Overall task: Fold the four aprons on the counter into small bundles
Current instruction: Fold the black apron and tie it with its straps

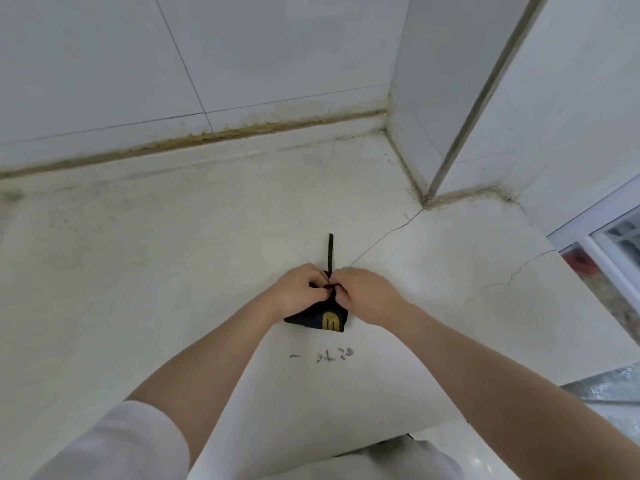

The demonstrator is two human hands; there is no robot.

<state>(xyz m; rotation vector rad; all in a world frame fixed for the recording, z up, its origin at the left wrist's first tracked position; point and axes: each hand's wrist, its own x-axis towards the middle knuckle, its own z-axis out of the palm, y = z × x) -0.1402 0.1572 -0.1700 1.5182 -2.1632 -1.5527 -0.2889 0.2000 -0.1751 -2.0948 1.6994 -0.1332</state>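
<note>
A pale stone counter [173,271] fills most of the view, w/ white tiled walls behind and to the right, and hairline cracks running across the surface. Two bare forearms reach in from the bottom edge toward the counter's middle.

There lies one apron [323,317], black w/ a yellow logo, already folded down to a small wedge-shaped bundle. Its long axis runs away from the person: the wider end faces them, the narrow end points toward the back wall. A black strap [330,251] continues straight out from that narrow end, flat on the counter.

The left hand [299,292] and right hand [365,294] meet over the bundle's far end, fingers curled and pinching the cloth approx. where the strap begins.

Progress, as a judgement: this apron looks nearly finished, only the strap left to tuck or tie. No other aprons are in view, so how many are done can't be told.
</note>
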